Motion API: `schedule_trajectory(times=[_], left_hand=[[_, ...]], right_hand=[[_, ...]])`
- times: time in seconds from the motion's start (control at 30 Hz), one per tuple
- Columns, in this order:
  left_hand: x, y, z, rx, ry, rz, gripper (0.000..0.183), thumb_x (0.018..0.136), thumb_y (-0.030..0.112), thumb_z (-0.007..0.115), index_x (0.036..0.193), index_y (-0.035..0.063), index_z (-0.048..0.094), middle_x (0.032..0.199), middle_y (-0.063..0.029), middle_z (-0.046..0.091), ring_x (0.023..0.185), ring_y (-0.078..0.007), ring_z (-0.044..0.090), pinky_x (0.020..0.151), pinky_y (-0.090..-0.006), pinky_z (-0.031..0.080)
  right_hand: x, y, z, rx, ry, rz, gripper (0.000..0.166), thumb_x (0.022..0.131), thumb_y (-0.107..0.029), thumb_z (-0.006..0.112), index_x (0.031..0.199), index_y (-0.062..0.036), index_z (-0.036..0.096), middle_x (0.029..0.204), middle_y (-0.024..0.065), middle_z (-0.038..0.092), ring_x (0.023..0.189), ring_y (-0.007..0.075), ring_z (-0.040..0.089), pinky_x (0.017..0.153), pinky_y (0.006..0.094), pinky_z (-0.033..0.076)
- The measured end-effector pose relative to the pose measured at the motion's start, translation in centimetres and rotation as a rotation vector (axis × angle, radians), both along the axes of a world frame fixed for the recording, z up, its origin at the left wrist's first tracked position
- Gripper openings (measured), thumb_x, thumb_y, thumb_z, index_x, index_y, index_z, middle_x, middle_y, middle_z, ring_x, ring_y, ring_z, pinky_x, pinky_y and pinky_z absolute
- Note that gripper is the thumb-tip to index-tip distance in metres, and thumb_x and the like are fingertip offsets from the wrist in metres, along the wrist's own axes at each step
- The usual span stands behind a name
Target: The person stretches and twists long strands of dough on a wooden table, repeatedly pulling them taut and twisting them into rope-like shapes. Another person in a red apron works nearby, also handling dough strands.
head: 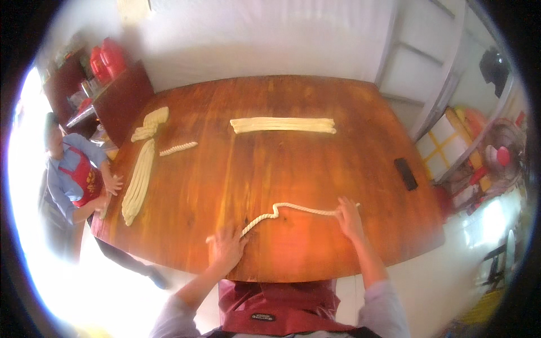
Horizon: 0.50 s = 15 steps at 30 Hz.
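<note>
A long twisted rope of dough (pixel 302 207) lies across the near part of the wooden table (pixel 287 169), with a kink in its middle. Over its left end is my left hand (pixel 227 249), slightly blurred, palm down. My right hand (pixel 350 216) rests on the rope near its right end, and a short tip sticks out beyond the fingers. Whether either hand grips or only presses the dough cannot be seen. Farther back lies a flat bundle of dough strands (pixel 283 125).
At the left are a long bundle of dough strands (pixel 139 183), a folded dough pile (pixel 151 122) and a short twisted piece (pixel 178 148). A co-worker in a red apron (pixel 86 177) has hands at the left edge. A dark flat object (pixel 405 174) lies at the right.
</note>
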<state>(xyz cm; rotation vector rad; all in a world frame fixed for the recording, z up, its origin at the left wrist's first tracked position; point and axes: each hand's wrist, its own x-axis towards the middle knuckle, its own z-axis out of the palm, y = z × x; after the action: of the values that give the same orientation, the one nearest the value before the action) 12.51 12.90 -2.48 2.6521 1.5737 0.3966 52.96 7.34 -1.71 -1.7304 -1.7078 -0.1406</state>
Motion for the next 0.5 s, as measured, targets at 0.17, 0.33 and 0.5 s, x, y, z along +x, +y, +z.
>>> schedule_trajectory(times=[0.17, 0.33, 0.5], left_hand=[[1.2, 5.5, 8.6, -0.983, -1.134, 0.382, 0.033, 0.095, 0.028, 0.049, 0.121, 0.0079, 0.054, 0.106, -0.0109, 0.06, 0.082, -0.0251, 0.056, 0.08, -0.0445, 0.048], [-16.3, 14.6, 6.1, -0.477, -0.259, 0.203, 0.049, 0.092, 0.038, 0.05, 0.126, 0.0027, 0.05, 0.116, -0.0162, 0.057, 0.097, -0.0304, 0.056, 0.085, -0.0494, 0.046], [-13.1, 12.2, -3.5, 0.767, 0.646, 0.523, 0.062, 0.089, 0.048, 0.05, 0.128, -0.0007, 0.05, 0.123, -0.0203, 0.056, 0.116, -0.0344, 0.052, 0.094, -0.0524, 0.04]], right_hand=[[8.5, 0.9, 0.2, -0.261, 0.815, 0.028, 0.02, 0.081, -0.02, 0.067, 0.087, -0.0012, 0.065, 0.089, 0.018, 0.065, 0.084, 0.0292, 0.061, 0.076, 0.0405, 0.048], [15.4, -9.5, 5.7, -0.728, 0.531, -0.329, 0.028, 0.078, -0.029, 0.072, 0.083, -0.0014, 0.067, 0.071, 0.0143, 0.065, 0.062, 0.0194, 0.06, 0.057, 0.0331, 0.047], [12.9, -7.4, 2.1, -0.625, 0.235, -0.094, 0.032, 0.078, -0.033, 0.072, 0.076, -0.0013, 0.067, 0.062, 0.0081, 0.063, 0.057, 0.0161, 0.058, 0.056, 0.0331, 0.046]])
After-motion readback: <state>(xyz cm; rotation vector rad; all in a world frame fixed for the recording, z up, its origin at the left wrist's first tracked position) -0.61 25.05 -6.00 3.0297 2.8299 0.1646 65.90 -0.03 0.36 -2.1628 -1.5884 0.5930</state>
